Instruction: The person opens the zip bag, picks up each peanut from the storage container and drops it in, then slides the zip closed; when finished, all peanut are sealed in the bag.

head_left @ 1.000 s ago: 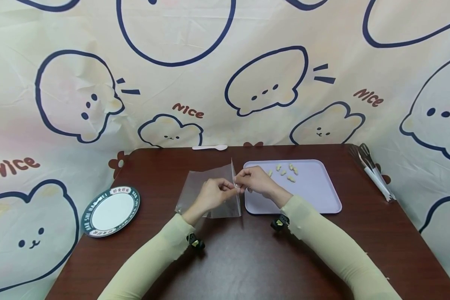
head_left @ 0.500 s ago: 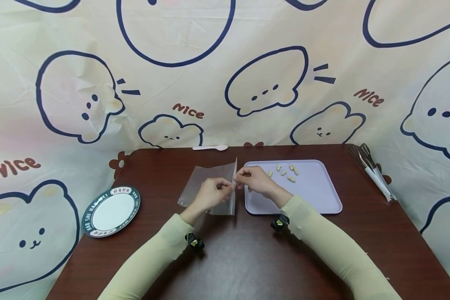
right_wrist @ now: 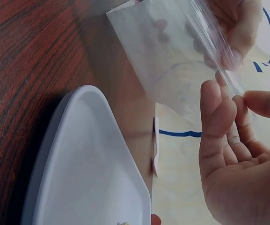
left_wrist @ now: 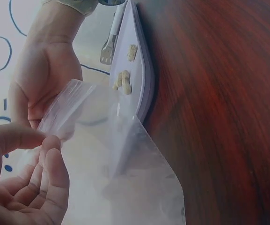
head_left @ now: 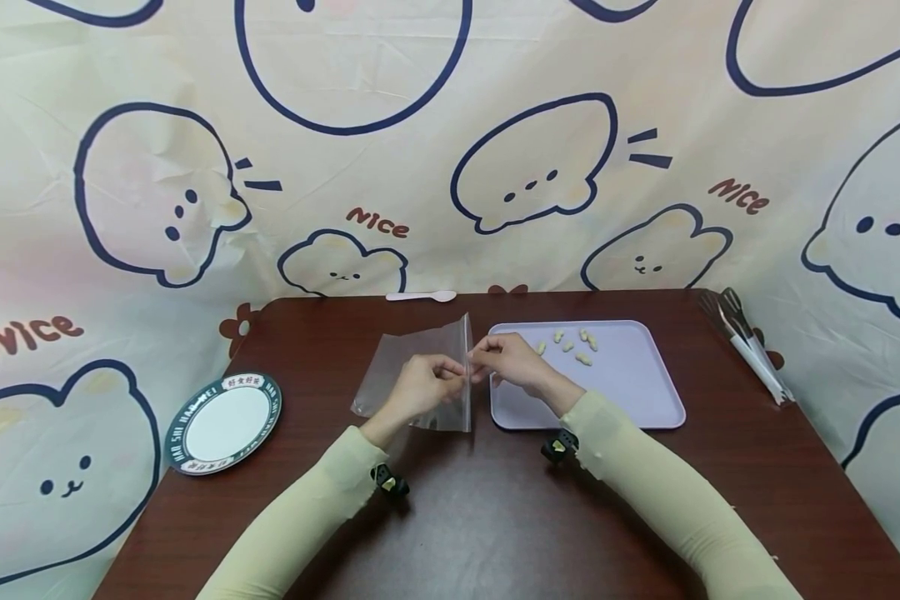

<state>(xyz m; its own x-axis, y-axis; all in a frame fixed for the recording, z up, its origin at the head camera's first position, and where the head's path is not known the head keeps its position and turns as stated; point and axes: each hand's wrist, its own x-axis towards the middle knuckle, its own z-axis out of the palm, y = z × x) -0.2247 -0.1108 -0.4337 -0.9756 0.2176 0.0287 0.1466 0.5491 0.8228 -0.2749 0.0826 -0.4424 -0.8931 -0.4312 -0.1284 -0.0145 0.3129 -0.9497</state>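
A clear zip-lock bag (head_left: 412, 343) hangs between both hands, its zip edge toward the right and its closed end toward the left. My left hand (head_left: 420, 387) pinches the zip edge between thumb and forefinger; in the left wrist view that hand (left_wrist: 29, 180) curls its other fingers below the bag (left_wrist: 125, 183). From the opposite side my right hand (head_left: 516, 360) pinches the same edge, its thumb and fingertips meeting at the strip in the right wrist view, where the hand (right_wrist: 242, 154) fills the lower right. No contents show inside the bag (right_wrist: 144, 47).
A lilac tray (head_left: 607, 396) under the right forearm bears several peanuts (head_left: 582, 358). Left stands a green-rimmed white plate (head_left: 225, 423). A white spoon (head_left: 422, 296) lies at the table's back edge, and utensils with pale handles (head_left: 753, 358) lie at the right edge.
The left fingertips have drawn slightly left, away from the right ones. The bag's zip edge has swung from slanted to nearly straight, its lower end shifting left. The right hand has hardly moved.
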